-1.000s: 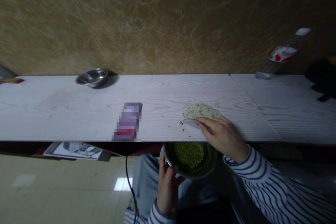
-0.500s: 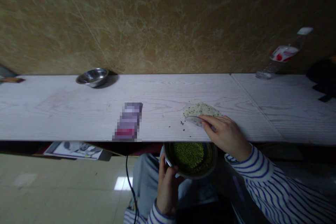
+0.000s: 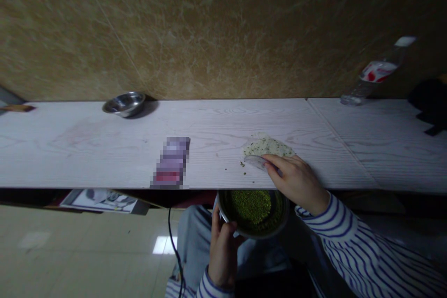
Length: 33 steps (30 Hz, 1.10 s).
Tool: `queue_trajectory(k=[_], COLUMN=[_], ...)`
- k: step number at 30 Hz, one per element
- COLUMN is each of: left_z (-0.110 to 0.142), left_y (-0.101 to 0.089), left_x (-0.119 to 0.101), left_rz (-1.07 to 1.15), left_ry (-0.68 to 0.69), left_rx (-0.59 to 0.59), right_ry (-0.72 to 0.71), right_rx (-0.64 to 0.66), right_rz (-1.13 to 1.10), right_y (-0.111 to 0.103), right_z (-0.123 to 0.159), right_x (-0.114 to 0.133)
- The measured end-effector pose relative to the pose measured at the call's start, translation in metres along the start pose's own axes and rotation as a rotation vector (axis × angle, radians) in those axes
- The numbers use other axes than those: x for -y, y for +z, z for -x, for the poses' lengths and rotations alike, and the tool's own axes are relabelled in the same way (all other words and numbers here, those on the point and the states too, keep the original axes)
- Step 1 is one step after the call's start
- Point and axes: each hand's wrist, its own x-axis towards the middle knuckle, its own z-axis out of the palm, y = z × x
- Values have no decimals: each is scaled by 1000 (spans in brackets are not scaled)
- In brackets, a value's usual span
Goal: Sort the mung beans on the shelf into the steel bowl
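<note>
Gripped at its left rim by my left hand [image 3: 223, 249], a metal bowl [image 3: 261, 235] sits over my lap, just below the front edge of the counter. Small green beans [image 3: 252, 205] that look like mung beans lie inside it. My right hand [image 3: 298, 178] is closed on a clear, curved piece of thin plastic [image 3: 253, 162]; its exact kind is hard to make out. That piece is at the near edge of a flat, whitish patch with green bits [image 3: 268, 146] on the counter. A few loose green bits [image 3: 242, 164] are scattered left of the piece.
On the pale wood-grain counter [image 3: 209, 121] stand another metal bowl [image 3: 125, 104] and a plastic bottle [image 3: 379, 72] by the wall. A blurred-out purple rectangle [image 3: 172, 160] lies left of centre. A black object [image 3: 428, 104] is far right; a cable [image 3: 171, 237] hangs below.
My right hand and the plastic piece have shifted slightly left and toward me. The left hand and the bowl of beans stay nearly still.
</note>
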Motion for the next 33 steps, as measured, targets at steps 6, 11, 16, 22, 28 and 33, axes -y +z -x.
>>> queue_trajectory(k=[6, 11, 16, 22, 28, 33], left_z=[1, 2, 2, 2, 0, -3], left_y=[3, 3, 1, 2, 2, -3], left_x=[-2, -1, 0, -3, -3, 0], left_rz=[-36, -26, -33, -40, -31, -35], left_ry=[6, 15, -1, -7, -4, 33], left_rx=[5, 33, -2, 9, 10, 17], right_ry=[0, -26, -39, -53, -45, 36], right_rx=[20, 25, 13, 45, 21, 1], right_rz=[-5, -15, -28, -18, -7, 37], right_y=[0, -2, -1, -1, 3, 3], right_z=[-3, -3, -2, -5, -8, -11], right_x=[3, 5, 3, 6, 8, 1])
